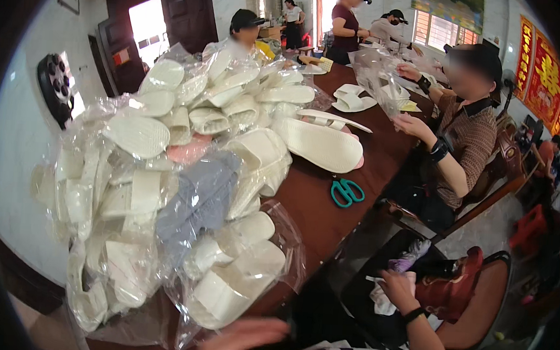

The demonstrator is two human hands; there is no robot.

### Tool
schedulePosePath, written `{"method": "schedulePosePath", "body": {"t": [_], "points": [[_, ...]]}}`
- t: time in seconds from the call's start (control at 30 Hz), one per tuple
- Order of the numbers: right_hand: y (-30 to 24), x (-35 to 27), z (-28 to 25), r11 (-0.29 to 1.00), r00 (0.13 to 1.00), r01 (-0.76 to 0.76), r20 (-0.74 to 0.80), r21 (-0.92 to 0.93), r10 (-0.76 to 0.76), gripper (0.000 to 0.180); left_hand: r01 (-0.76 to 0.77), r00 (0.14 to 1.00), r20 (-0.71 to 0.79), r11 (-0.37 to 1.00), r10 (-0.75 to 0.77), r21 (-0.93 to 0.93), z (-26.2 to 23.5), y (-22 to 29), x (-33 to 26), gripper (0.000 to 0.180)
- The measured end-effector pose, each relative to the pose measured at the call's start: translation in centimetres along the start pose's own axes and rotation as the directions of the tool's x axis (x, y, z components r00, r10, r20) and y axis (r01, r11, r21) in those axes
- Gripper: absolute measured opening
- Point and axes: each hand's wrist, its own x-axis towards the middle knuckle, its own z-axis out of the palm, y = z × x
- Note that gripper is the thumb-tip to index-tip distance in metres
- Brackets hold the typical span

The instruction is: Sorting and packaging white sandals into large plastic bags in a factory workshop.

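At the lower edge, my left hand is smeared by motion just below a pair of cream slippers in clear plastic; whether it holds anything does not show. Off to the right, past the table's edge, my right hand has its fingers closed at a crumpled white cloth or tissue. A black band circles that wrist. Beside this hand lie a purple folded thing and a red-brown bag on a chair. Teal-handled scissors rest on the table near unwrapped slippers.
Bagged cream slippers form a big heap on the left of the brown table, with a grey cloth-like bundle among them. A co-worker sits at the right, handling a clear plastic bag. Several other people are farther back.
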Motion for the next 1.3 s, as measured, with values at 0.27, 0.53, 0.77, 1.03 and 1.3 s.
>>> {"method": "schedulePosePath", "body": {"t": [0.27, 0.53, 0.77, 1.03, 1.3], "points": [[-4.8, 4.9, -2.2, 0.953, 0.955, 0.293, -0.065, 0.077, -0.288, 0.031, -0.113, 0.83, -0.485, 0.933, 0.277, 0.341, -1.4, 3.3, 1.4, 0.04], [-5.5, 2.3, -2.4, 0.924, 0.933, 0.356, -0.102, 0.139, -0.344, 0.025, -0.224, 0.627, -0.556, 0.81, 0.545, 0.542, -5.0, 5.0, 1.2, 0.043], [-9.3, 4.5, -4.3, 0.854, 0.905, 0.409, -0.259, 0.32, -0.336, 0.017, -0.289, 0.308, -0.524, 0.603, 0.794, 0.743, -7.0, 7.1, 2.3, 0.046], [-17.0, 8.0, -12.3, 0.681, 0.764, 0.587, -0.579, 0.438, -0.285, 0.025, -0.007, 0.476, -0.76, 0.866, 0.443, 0.501, -5.2, 5.1, -2.3, 0.042], [-22.8, 18.0, -10.3, 0.624, 0.858, 0.472, -0.161, 0.623, -0.488, 0.021, 0.456, 0.737, -0.656, 0.834, -0.159, 0.31, -3.4, -9.5, -9.0, 0.035]]}}
